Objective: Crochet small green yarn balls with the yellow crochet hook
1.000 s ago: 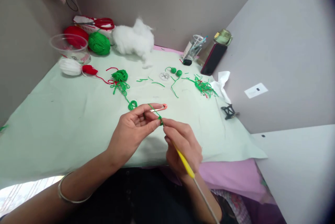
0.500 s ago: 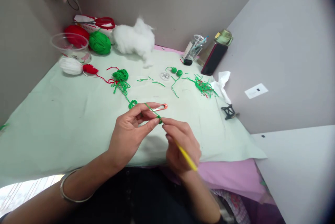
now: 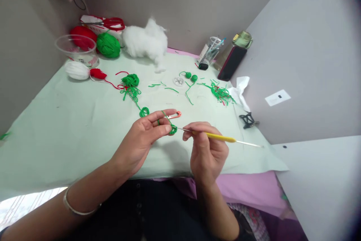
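My left hand (image 3: 145, 135) pinches a small green crochet piece (image 3: 173, 130) between thumb and fingers, with green yarn running over the raised index finger. My right hand (image 3: 208, 149) grips a crochet hook (image 3: 217, 136) with a yellow handle and metal ends. The hook's left tip meets the green piece; its other end points right, over the cloth. Just beyond my left fingertips lies an orange-handled thread snipper (image 3: 177, 114), partly hidden by the fingers. A coil of green yarn (image 3: 144, 112) rests behind my left hand, linked to a loose green tangle (image 3: 131, 83).
Behind stand green (image 3: 108, 45) and red yarn balls (image 3: 83, 38), a clear tub (image 3: 75, 51), red scissors (image 3: 113, 23) and white stuffing (image 3: 145, 41). Two green crocheted balls (image 3: 194, 78) and yarn scraps (image 3: 221, 93) lie ahead. A phone (image 3: 232, 63) leans against a bottle (image 3: 242, 40) at right.
My right hand has moved slightly right and turned, so the hook swung from pointing down toward me to lying nearly level. More of the green piece shows at my left fingertips.
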A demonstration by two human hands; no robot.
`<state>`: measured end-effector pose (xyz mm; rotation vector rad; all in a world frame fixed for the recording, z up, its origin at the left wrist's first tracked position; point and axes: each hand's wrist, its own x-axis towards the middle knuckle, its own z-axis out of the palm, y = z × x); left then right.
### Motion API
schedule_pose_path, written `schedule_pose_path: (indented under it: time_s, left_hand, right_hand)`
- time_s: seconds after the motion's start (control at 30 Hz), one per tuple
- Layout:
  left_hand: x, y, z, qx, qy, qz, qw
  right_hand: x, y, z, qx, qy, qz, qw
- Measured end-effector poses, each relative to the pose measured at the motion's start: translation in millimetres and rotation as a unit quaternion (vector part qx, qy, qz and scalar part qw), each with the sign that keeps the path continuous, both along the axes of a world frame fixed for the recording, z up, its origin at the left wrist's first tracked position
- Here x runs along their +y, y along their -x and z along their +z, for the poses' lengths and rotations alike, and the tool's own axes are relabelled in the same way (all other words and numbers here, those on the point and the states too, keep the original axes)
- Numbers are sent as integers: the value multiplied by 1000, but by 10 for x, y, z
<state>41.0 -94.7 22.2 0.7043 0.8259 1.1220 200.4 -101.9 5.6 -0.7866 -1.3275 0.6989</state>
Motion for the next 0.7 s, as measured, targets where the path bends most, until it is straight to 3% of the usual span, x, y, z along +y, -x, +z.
schedule_pose_path:
  time_s: [0.1,0.37,0.5,0.7]
  left_hand:
    - [-24,-4,-6,27,-24,-17,999]
    - [-15,-9,75,-17,9,-44,999]
    - [9,23,78,-35,42,-90,994]
    - [-18,2,39,-78,51,-83,992]
  right_hand:
    - [20,33,0,31,33,35,998]
    - [-24,25,7,-14,7,27,1000]
    - [31,-54,16,53,52,40,996]
    - [99,-97,4,82,110,41,990]
